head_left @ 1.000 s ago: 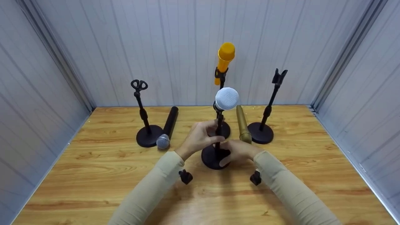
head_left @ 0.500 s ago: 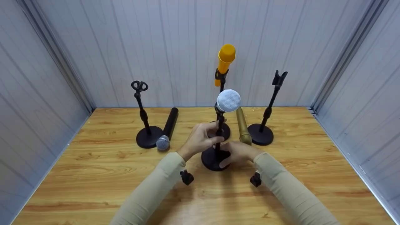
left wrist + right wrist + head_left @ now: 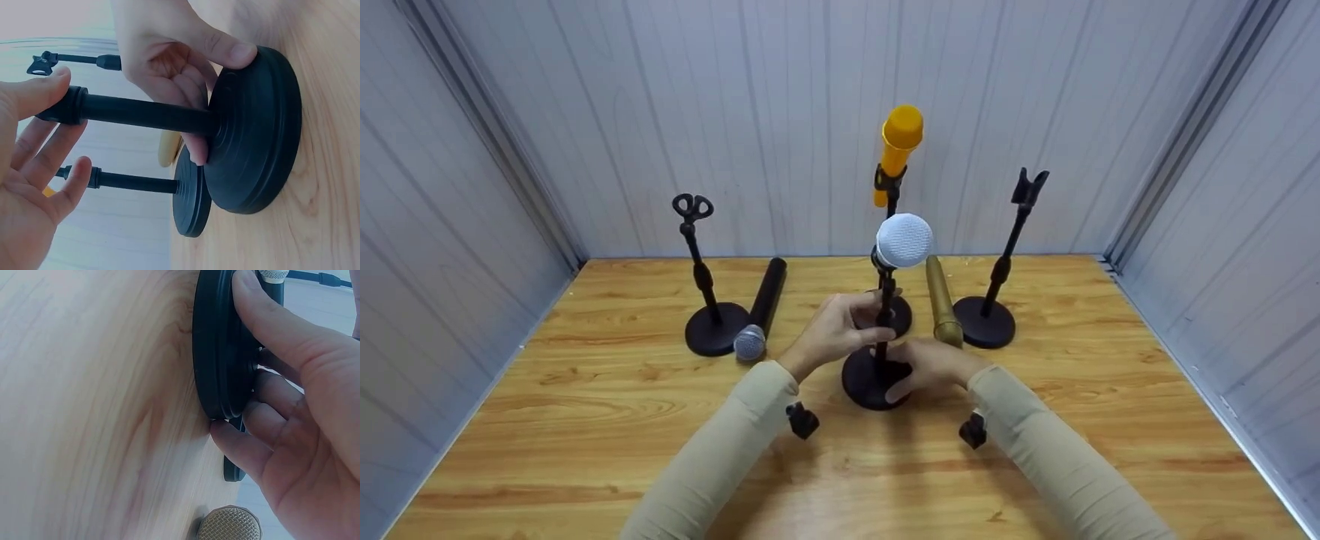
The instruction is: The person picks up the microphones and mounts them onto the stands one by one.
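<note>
A black microphone stand (image 3: 868, 379) with a round base stands upright mid-table, a white-headed microphone (image 3: 905, 241) in its clip. My left hand (image 3: 840, 331) grips the collar on its pole, thumb on one side and fingers on the other in the left wrist view. Lower down, my right hand (image 3: 934, 364) holds the round base (image 3: 216, 349), its thumb on the top and its fingers curled near the pole and edge. Directly behind, a second stand (image 3: 901, 319) carries a yellow microphone (image 3: 901, 139).
On the left are a stand (image 3: 712, 330) with a bare double-ring clip and a black microphone (image 3: 765, 300) lying down. A gold microphone (image 3: 943, 304) lies on the right beside another stand (image 3: 984, 322) with a bare clip. Grey panel walls (image 3: 780, 112) enclose the wooden table (image 3: 585, 420).
The view shifts very slightly. Both hands keep their hold on the stand, and it stays in the same place.
</note>
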Available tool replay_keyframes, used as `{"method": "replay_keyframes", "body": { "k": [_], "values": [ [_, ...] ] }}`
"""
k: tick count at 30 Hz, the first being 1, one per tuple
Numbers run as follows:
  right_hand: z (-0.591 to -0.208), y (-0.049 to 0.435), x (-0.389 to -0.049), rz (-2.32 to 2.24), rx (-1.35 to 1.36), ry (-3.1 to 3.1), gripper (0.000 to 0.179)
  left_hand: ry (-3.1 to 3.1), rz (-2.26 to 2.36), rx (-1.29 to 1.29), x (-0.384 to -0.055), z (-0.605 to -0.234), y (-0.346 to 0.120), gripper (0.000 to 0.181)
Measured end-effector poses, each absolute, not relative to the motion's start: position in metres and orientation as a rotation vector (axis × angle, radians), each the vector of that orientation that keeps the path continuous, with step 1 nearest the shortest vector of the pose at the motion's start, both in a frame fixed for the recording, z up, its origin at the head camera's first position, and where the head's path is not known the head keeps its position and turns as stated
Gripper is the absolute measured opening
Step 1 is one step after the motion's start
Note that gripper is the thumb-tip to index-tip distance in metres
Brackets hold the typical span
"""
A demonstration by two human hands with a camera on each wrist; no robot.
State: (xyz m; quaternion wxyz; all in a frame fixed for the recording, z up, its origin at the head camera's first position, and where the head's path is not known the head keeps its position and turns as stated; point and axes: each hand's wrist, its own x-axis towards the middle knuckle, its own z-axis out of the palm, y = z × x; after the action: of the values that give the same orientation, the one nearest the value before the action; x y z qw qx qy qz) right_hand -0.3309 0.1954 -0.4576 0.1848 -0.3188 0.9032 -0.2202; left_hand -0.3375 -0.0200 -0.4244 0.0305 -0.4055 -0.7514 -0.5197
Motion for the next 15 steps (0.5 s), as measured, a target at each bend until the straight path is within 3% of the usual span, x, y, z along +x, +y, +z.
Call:
{"method": "replay_keyframes", "body": {
  "k": [6, 15],
  "values": [
    [-0.46, 0.195, -0.331, -0.606, -0.946, 2.544, 0.053, -2.529, -1.152, -1.192, -0.327, -0.417, -0.025, 0.05],
    [-0.46, 0.193, -0.327, -0.656, -0.937, 2.553, 0.052, -2.977, -0.624, -0.98, -0.303, -0.41, -0.031, 0.062]
  ]
}}
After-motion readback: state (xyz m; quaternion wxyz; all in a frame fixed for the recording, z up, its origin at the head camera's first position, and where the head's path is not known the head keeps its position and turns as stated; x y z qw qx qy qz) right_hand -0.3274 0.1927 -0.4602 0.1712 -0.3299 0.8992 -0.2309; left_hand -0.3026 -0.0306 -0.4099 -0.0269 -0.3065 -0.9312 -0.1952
